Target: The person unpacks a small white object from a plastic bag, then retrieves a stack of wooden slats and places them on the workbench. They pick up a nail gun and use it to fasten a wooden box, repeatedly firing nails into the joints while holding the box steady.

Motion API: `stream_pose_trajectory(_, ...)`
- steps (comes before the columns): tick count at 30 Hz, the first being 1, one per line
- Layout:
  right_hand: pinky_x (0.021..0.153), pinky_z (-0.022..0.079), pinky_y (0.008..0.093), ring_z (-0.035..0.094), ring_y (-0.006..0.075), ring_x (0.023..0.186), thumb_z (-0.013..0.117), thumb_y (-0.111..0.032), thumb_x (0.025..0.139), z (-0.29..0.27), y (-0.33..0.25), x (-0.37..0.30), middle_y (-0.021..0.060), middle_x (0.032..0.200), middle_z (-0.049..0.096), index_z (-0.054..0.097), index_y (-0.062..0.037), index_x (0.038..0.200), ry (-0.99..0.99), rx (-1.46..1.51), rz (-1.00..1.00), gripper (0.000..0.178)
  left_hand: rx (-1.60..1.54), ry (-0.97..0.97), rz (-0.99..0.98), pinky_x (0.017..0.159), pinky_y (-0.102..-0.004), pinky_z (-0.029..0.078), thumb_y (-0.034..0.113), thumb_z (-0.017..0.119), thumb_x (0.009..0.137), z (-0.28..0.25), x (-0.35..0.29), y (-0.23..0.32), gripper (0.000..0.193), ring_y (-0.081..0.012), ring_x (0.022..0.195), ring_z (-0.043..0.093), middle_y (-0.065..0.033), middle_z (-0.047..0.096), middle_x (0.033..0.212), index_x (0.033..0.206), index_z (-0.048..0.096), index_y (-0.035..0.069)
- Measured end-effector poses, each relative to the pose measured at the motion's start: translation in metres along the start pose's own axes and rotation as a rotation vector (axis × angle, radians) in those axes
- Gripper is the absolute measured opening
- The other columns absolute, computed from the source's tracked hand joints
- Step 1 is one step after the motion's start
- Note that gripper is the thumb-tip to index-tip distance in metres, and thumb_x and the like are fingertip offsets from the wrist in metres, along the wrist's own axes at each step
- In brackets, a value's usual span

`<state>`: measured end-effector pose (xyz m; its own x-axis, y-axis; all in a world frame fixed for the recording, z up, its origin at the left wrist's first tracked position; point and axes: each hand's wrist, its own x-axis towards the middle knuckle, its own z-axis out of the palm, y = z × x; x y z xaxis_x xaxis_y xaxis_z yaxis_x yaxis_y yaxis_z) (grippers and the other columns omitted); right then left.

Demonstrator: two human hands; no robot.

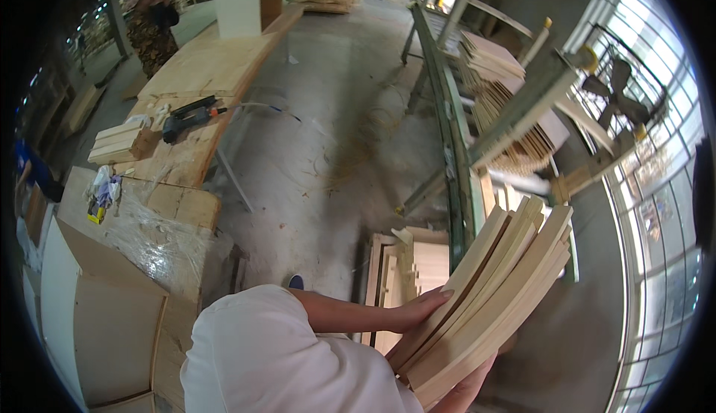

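A bundle of long pale wooden boards point(488, 297) slants up across the lower right, held between my two hands. My left hand point(424, 311) presses against the bundle's left side, with its thumb along the nearest board. From below, my right hand point(471, 387) supports the boards' lower end; its fingers are mostly hidden behind them. The boards lie side by side, with a dark gap between the leftmost one and the others. Beneath my left hand, more wooden pieces point(418, 260) are stacked low down.
A long wooden workbench point(201, 66) at left bears a nail gun point(190, 117), short wood blocks point(119, 143) and a white box point(246, 7). A green metal frame point(447, 126) and stacked panels point(514, 107) stand at right, near a fan point(617, 98). A person point(149, 25) stands far left.
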<state>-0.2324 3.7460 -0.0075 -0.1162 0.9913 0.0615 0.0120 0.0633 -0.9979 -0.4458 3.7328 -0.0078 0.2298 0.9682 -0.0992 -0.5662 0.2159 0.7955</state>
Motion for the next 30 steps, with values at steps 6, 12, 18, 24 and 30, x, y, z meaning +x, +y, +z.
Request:
stream_pose_trajectory(6,0.100,0.035,0.0383,0.041,0.0256,0.121,0.080,-0.058,0.050,0.168,-0.017,0.056,0.0128,0.135,0.039,0.027,-0.0014,0.139,0.014,0.299,0.286,0.119,0.229,0.020,0.390,0.104,-0.0340,0.028,0.055,0.036,0.092,-0.129,-0.024,0.102,0.072,-0.0186,0.122,0.037,-0.0111,0.039,0.134,0.139,0.025,0.000)
stream_pose_trajectory(12,0.100,0.035,0.0385,0.041,0.0256,0.122,0.078,-0.055,0.054,0.331,-0.029,0.127,0.0119,0.137,0.037,0.026,-0.0033,0.141,-0.296,0.226,-0.005,0.114,-0.104,0.159,0.505,0.102,-0.0330,0.030,0.044,0.062,0.084,-0.231,-0.045,0.174,0.081,-0.0160,0.122,0.035,-0.0093,0.038,0.135,0.140,0.022,0.002)
stream_pose_trajectory(18,0.101,0.035,0.0388,0.040,0.0255,0.123,0.077,-0.052,0.059,0.461,-0.028,0.198,0.0111,0.139,0.035,0.024,-0.0052,0.142,-0.708,0.329,-0.155,0.109,-0.170,0.453,0.759,0.099,-0.0315,0.034,0.043,0.062,0.083,-0.311,-0.058,0.228,0.075,-0.0146,0.117,0.039,-0.0076,0.042,0.131,0.137,0.028,0.003)
stream_pose_trajectory(24,0.106,0.029,0.0379,0.028,0.0240,0.133,0.077,-0.050,0.056,0.575,0.000,0.270,0.0103,0.148,0.021,0.016,-0.0080,0.146,-1.299,0.271,-0.005,0.117,-0.208,0.838,0.914,0.100,-0.0328,0.034,0.039,0.060,0.085,-0.365,-0.095,0.262,0.067,-0.0157,0.116,0.042,-0.0065,0.044,0.129,0.136,0.030,0.006)
stream_pose_trajectory(30,0.107,0.027,0.0374,0.028,0.0233,0.133,0.077,-0.049,0.058,0.711,-0.021,0.214,0.0094,0.148,0.022,0.013,-0.0105,0.146,-1.806,0.321,0.128,0.116,-0.219,1.203,1.141,0.097,-0.0340,0.037,0.035,0.059,0.085,-0.395,-0.167,0.264,0.061,-0.0163,0.112,0.047,-0.0065,0.049,0.123,0.133,0.035,0.007)
